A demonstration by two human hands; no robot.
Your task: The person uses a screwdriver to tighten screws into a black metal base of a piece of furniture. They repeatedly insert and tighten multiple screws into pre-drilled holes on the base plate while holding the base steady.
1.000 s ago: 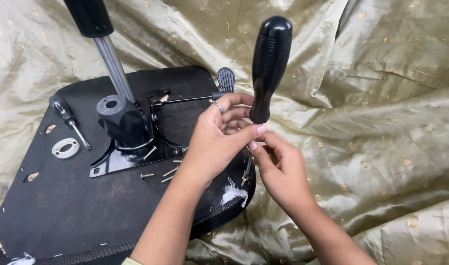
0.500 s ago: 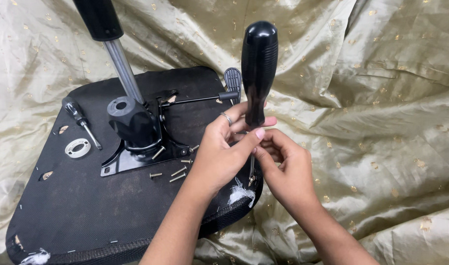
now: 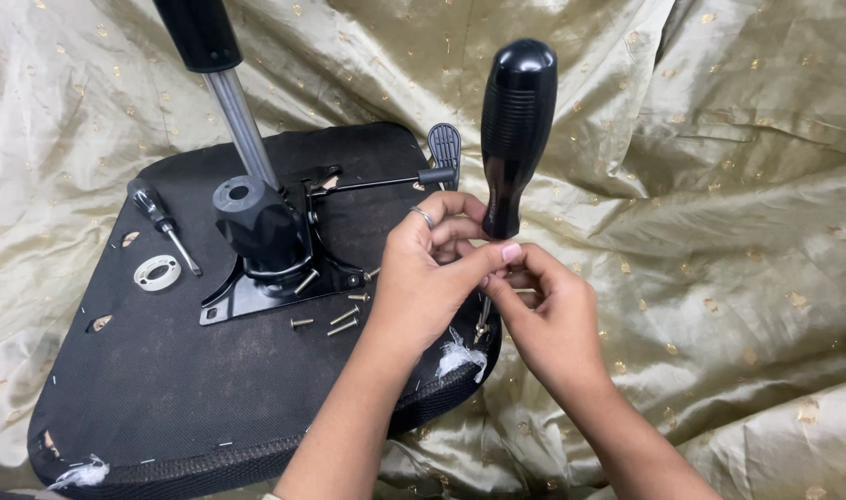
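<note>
Cloth: a gold, crumpled fabric (image 3: 719,185) covers the whole ground under everything.
Seat: an upturned black chair seat (image 3: 164,389) lies on the cloth, underside up, with torn white stuffing at its near edge.
Mechanism: a black metal bracket with a round hub (image 3: 256,227) sits on the seat's middle; a grey gas cylinder (image 3: 242,116) rises tilted from it toward the top edge.
Lever: a thin rod with a flat black paddle (image 3: 444,148) runs from the mechanism to the seat's far right corner.
Big screwdriver: black ribbed handle (image 3: 516,130) stands upright above both hands, its shaft pointing down between them, over the seat's right edge.
Left hand (image 3: 423,278): fingers closed about the base of the handle, a ring on one finger.
Right hand (image 3: 553,319): fingertips pinched on the shaft just below the handle.
Small screwdriver (image 3: 164,222): lies flat on the seat, left of the hub.
Washer plate (image 3: 156,272): a white oval ring just below the small screwdriver.
Screws (image 3: 335,319): several lie loose beside the bracket.
</note>
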